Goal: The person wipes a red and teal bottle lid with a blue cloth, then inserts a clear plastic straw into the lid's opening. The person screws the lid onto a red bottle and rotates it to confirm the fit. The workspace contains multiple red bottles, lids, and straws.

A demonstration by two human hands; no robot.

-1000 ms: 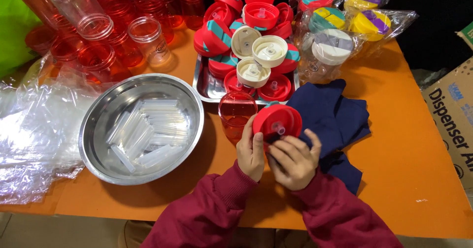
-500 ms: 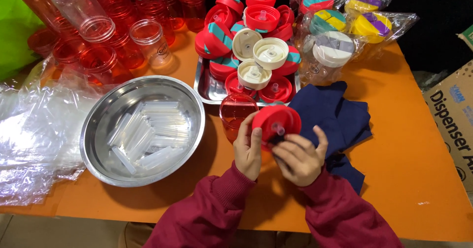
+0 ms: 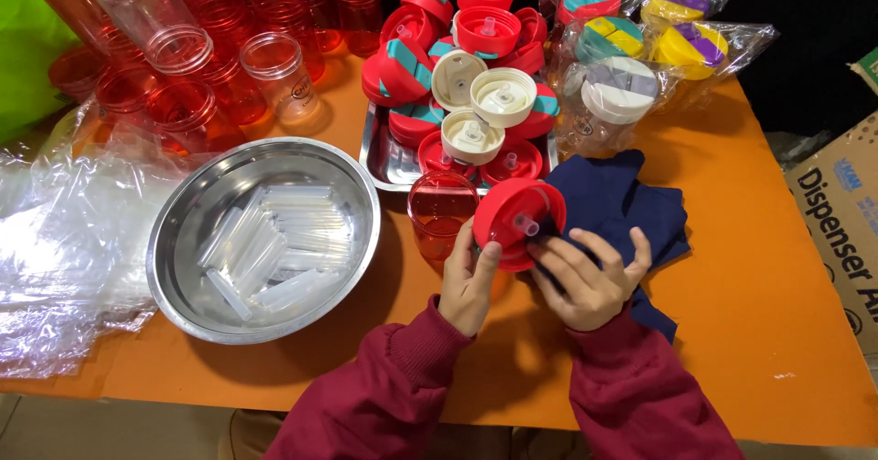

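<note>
Left hand [image 3: 468, 282], right hand [image 3: 590, 277]: fingers curled, gripping.

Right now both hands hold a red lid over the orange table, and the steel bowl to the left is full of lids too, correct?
Not quite. In the head view both hands do hold the red lid over the orange table, but the steel bowl holds clear plastic tubes, not lids.

I've got the red lid [image 3: 518, 221] tipped up on edge, underside facing me, w/ a short clear spout stub near its middle. Round, glossy red plastic. It sits just right of the red cup [image 3: 442, 213], rim nearly touching it. That cup is see-through, upright, open-topped, on the orange table.
</note>
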